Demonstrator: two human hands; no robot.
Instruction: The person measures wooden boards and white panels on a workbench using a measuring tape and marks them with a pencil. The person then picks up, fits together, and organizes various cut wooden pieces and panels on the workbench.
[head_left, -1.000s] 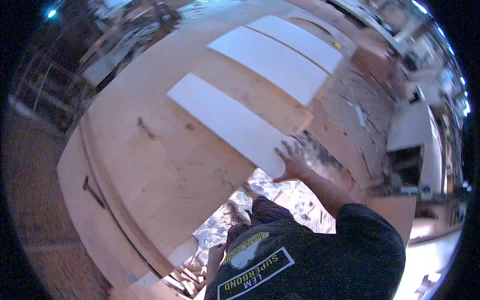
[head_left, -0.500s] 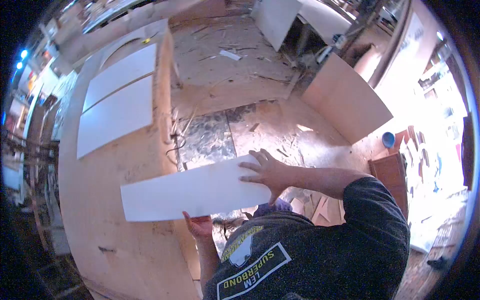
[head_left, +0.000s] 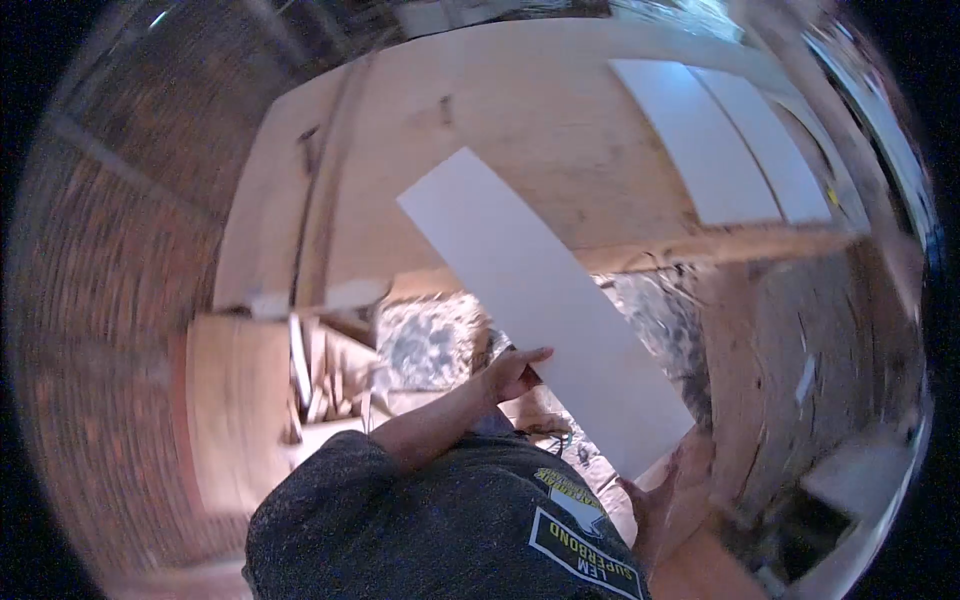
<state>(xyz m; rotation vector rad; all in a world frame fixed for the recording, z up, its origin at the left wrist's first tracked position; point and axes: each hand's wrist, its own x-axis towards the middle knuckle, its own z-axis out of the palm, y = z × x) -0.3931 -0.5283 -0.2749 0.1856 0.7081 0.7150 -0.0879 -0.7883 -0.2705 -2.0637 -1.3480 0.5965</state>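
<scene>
A long white panel is held at a slant in front of my body, its far end over the wooden table. My left hand grips the panel's left long edge, thumb on top and the fingers mostly hidden underneath. At the near end, my right hand is closed around the corner, slightly blurred. The wooden table stretches across the view beyond the panel. Two more white panels lie side by side on its right part.
Wood offcuts are heaped in the gap at the left, beside an upright plywood sheet. A brick wall rises on the far left. Scraps and dust litter the floor to the right. A small yellow item is on the table's right end.
My view has turned left, so the table now lies ahead. The panel has swung from roughly level to a steep slant. My right hand has shifted from its top face to the near corner.
</scene>
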